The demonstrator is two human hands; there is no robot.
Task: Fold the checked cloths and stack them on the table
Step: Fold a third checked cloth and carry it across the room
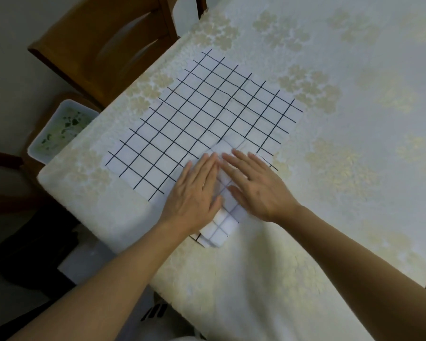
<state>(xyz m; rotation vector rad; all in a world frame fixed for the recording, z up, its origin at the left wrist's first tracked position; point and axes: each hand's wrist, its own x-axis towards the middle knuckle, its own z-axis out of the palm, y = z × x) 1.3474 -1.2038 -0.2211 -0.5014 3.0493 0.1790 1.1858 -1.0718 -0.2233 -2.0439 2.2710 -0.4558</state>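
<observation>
A large white cloth with a black grid (202, 114) lies spread flat on the table (342, 168), near its left corner. At the cloth's near edge sits a small folded checked cloth (221, 222), partly covered by my hands. My left hand (194, 193) lies flat on its left side, fingers straight. My right hand (256, 185) presses flat on its right side, fingers straight and slightly spread. The two hands almost touch at the fingertips.
The table carries a cream cloth with a pale floral pattern. A wooden chair (103, 48) stands at the far left corner. A white bin (57, 129) with green scraps sits on the floor to the left, beside the table's edge.
</observation>
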